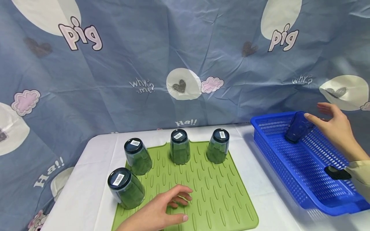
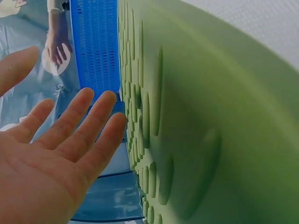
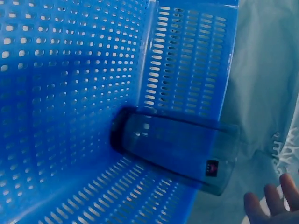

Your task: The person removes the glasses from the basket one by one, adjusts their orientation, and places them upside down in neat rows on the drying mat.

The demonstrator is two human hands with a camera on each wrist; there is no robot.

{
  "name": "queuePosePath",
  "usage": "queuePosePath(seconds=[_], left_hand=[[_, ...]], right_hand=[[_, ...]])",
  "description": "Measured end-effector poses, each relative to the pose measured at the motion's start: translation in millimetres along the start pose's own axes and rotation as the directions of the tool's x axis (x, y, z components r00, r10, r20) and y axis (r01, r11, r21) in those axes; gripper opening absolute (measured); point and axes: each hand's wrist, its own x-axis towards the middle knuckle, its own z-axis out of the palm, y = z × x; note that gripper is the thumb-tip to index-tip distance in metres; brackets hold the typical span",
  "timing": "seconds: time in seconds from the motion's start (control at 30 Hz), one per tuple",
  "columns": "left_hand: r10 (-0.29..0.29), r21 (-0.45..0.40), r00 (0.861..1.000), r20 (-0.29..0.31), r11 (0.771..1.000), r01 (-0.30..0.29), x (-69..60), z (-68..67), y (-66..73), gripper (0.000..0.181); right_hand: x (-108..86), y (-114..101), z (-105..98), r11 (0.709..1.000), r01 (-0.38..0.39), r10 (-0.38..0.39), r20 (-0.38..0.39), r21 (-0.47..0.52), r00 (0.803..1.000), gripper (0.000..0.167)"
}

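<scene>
A clear dark-blue glass tumbler [image 1: 298, 128] stands, tilted slightly, in the far corner of the blue plastic basket [image 1: 284, 175]. Above the basket's far right side is my right hand [image 1: 336, 128], fingers spread and holding nothing. The right wrist view shows a gap between its fingertips [image 3: 273, 200] and the tumbler [image 3: 177, 144]. My left hand [image 1: 164, 207] hovers over the green ribbed mat [image 1: 208, 192], empty, with fingers loosely bent. Several tumblers stand upside down on that mat; the one nearest to my left hand is the front-left tumbler [image 1: 130, 194].
Along the mat's left and back edges are the other inverted tumblers, among them a back-left one [image 1: 141, 162], a back-middle one [image 1: 180, 150] and a back-right one [image 1: 217, 150]. A white cloth [image 1: 251, 163] covers the table. Behind it hangs a printed blue curtain [image 1: 138, 106].
</scene>
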Motion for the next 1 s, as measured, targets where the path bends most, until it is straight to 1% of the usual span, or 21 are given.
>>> queuePosePath(seconds=[0.13,0.27,0.33,0.67,0.9,1.0], left_hand=[[0.014,0.023,1.000,-0.008,1.000,-0.013,-1.0,0.6,0.5,0.050],[0.024,0.038,1.000,-0.012,0.999,-0.024,-1.5,1.1,1.4,0.049],[0.029,0.044,0.999,-0.013,0.999,-0.029,-1.5,1.3,1.7,0.049],[0.032,0.054,0.999,-0.015,0.998,-0.031,-1.8,3.2,2.2,0.049],[0.029,0.050,1.000,-0.009,0.998,-0.028,-1.3,2.9,1.2,0.049],[0.022,0.047,1.000,-0.007,0.999,-0.022,-1.5,3.2,0.9,0.049]], right_hand=[[5.5,5,3,0.998,-0.054,0.054,0.018,0.026,0.998,0.080],[9.0,12,5,0.994,-0.105,0.102,0.071,0.038,0.992,0.084],[10.1,16,6,0.992,-0.118,0.114,0.093,0.037,0.989,0.087],[10.4,29,15,0.986,-0.163,0.155,0.178,0.032,0.972,0.100],[16.5,38,21,0.983,-0.185,0.185,0.219,-0.019,0.958,0.106],[20.2,44,23,0.983,-0.183,0.186,0.228,-0.033,0.956,0.107]])
